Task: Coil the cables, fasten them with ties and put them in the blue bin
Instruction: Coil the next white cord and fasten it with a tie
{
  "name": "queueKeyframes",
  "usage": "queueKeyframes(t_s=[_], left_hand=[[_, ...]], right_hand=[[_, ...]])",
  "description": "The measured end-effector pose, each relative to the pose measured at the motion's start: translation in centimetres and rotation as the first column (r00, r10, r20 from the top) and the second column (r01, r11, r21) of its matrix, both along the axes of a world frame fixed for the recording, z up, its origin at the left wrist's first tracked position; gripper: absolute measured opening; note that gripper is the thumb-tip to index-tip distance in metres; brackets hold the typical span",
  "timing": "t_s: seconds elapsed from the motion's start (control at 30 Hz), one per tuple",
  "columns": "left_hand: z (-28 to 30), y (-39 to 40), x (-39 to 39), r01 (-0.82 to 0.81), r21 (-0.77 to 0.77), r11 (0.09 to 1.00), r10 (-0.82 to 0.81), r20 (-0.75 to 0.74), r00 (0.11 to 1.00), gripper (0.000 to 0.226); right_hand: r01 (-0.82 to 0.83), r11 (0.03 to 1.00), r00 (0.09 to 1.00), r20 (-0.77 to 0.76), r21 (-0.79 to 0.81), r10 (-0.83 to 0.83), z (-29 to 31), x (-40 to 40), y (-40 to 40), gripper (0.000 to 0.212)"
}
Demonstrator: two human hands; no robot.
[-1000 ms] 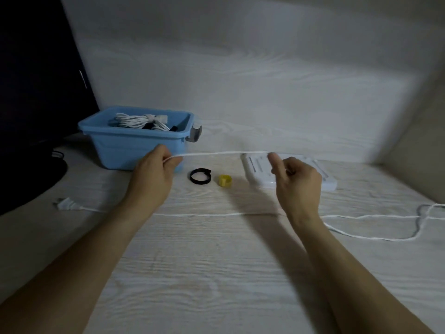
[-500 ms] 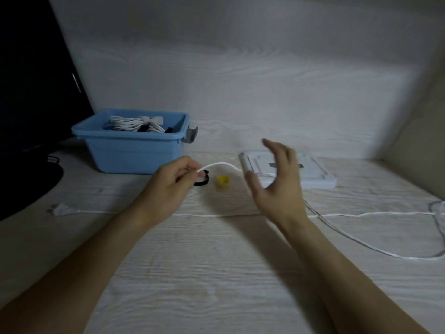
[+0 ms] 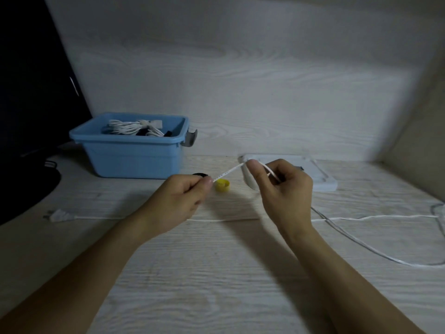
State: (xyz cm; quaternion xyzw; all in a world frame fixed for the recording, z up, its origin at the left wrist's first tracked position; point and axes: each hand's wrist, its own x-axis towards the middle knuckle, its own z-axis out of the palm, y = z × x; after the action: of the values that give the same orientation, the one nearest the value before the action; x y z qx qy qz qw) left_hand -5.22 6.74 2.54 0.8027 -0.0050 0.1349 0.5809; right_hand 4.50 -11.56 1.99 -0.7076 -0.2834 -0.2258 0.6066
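A long white cable [image 3: 375, 217] lies across the table, its plug [image 3: 59, 215] at the left. My left hand [image 3: 179, 202] pinches one stretch of it above the table. My right hand [image 3: 279, 191] pinches the same stretch a short way to the right, and the cable bends over its fingers and drops toward the right. A yellow tie [image 3: 222, 184] sits rolled up just behind my left fingertips, and a black tie [image 3: 199, 175] shows partly behind that hand. The blue bin [image 3: 134, 150] stands at the back left with a coiled white cable [image 3: 131, 127] inside.
A flat white device [image 3: 320, 174] lies behind my right hand. A dark monitor [image 3: 31, 92] and its round base fill the left side. Walls close off the back and the right; the cable loops near the right edge.
My hands have come much closer together, shortening the taut span between them. My right hand opened briefly and now pinches the cable again nearer the left hand.
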Motion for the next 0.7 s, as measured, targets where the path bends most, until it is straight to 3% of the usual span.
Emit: queueKeyframes(t_s=[0.07,0.17,0.27,0.4,0.5,0.6,0.7], left_hand=[[0.6,0.5,-0.2,0.037,-0.324,0.945,-0.044,-0.016,0.999,0.040],[1.4,1.9,-0.4,0.097,-0.742,0.664,-0.065,0.072,0.995,0.037],[1.6,3.3,-0.3,0.013,-0.915,0.404,0.129,0.071,0.989,0.040],[1.2,4.3,-0.3,-0.043,-0.984,0.174,0.274,0.006,0.962,0.047],[1.3,3.9,-0.2,-0.042,-0.989,0.144,0.307,0.004,0.952,0.042],[1.4,2.7,0.5,-0.130,-0.960,0.248,0.351,-0.036,0.936,0.036],[1.1,1.5,1.0,-0.171,-0.913,0.370,0.357,-0.030,0.934,0.023]], right_hand=[[-0.030,0.999,0.998,-0.057,0.035,0.031,0.2,0.2,-0.4,0.037],[-0.113,0.994,0.989,-0.093,0.003,0.113,0.2,0.7,-0.7,0.030],[-0.277,0.958,0.958,-0.098,-0.073,0.269,-0.3,1.0,-0.6,0.028],[-0.385,0.903,0.922,-0.134,-0.192,0.365,-1.0,0.7,-0.2,0.009],[-0.455,0.827,0.891,-0.173,-0.330,0.421,-1.3,-0.2,0.3,0.005],[-0.537,0.708,0.842,-0.235,-0.460,0.486,-1.6,-1.4,0.7,0.007],[-0.532,0.607,0.815,-0.163,-0.590,0.556,-2.1,-2.1,1.3,0.022]])
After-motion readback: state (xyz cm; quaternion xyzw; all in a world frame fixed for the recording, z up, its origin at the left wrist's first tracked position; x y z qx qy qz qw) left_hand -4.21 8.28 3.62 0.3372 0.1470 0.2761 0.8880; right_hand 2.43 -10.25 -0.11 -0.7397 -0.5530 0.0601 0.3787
